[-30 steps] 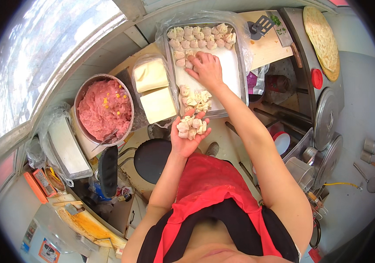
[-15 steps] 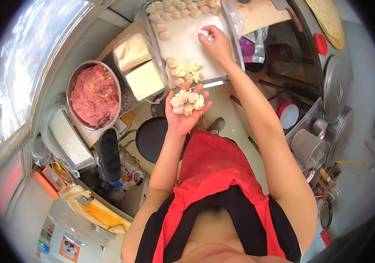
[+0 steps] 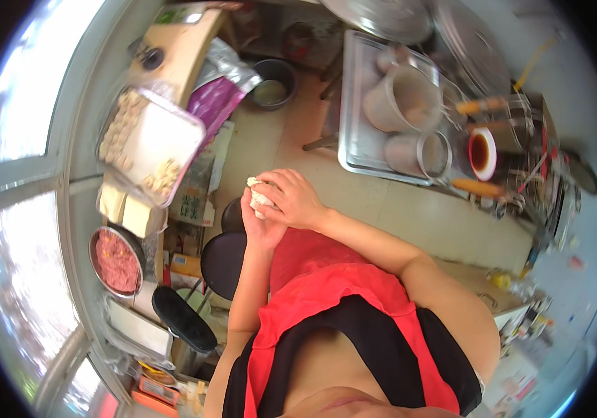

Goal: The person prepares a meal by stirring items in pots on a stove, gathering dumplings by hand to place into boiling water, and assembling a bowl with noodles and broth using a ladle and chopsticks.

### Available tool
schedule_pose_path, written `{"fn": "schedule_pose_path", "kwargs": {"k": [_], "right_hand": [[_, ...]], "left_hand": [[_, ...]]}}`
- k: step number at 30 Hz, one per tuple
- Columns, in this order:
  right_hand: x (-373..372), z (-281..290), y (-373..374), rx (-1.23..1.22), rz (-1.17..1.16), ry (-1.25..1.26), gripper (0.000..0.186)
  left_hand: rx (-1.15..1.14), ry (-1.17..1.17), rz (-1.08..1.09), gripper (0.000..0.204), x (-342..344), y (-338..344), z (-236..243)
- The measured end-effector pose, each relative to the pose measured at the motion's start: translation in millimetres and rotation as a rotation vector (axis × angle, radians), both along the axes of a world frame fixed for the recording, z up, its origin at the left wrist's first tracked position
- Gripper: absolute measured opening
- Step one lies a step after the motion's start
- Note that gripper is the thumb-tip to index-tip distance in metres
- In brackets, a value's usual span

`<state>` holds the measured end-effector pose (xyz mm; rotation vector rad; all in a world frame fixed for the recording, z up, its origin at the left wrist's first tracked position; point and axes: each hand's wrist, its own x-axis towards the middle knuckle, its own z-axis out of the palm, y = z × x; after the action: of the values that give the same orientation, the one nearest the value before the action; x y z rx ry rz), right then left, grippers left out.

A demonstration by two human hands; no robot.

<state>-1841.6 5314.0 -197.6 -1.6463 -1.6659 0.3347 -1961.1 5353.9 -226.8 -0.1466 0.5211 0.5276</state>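
Observation:
In front of my apron, my left hand (image 3: pixel 261 231) cradles a small heap of wontons (image 3: pixel 261 202), its fingers curled up around them. My right hand (image 3: pixel 295 200) is laid over the same heap with bent fingers, so most of the wontons are hidden between both hands. Off to the left lies a shallow tray (image 3: pixel 167 134) lined in white. Rows of wontons (image 3: pixel 123 132) fill its far-left side, and a loose pile of paler wontons (image 3: pixel 162 177) sits in its near corner.
Left: two wrapper stacks (image 3: pixel 136 216) and a bowl of pink minced meat (image 3: pixel 117 261). Below stands a black round stool (image 3: pixel 223 263). Far right, a metal tray (image 3: pixel 354 125) bears strainers (image 3: pixel 401 101) beside a bowl of dark red liquid (image 3: pixel 481 153). A dark pot (image 3: pixel 272 73) sits on the floor.
My body has turned right, away from the wonton tray. My right hand has left the tray and come down over the wontons in my left hand, whose fingers have curled up.

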Motion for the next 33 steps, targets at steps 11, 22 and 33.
{"fn": "schedule_pose_path", "kwargs": {"k": [11, 22, 33], "right_hand": [[97, 54, -280, 0.043, -0.461, 0.019, 0.05], [192, 58, -427, 0.088, -0.691, 0.142, 0.042], [349, 43, -555, -0.177, -0.809, 0.094, 0.035]], "left_hand": [[0.111, -0.06, -0.421, 0.037, 132, -213, 41], [1.16, 0.303, -0.049, 0.016, 291, -181, 83], [1.672, 0.976, -0.081, 0.026, 303, -220, 71]]}}
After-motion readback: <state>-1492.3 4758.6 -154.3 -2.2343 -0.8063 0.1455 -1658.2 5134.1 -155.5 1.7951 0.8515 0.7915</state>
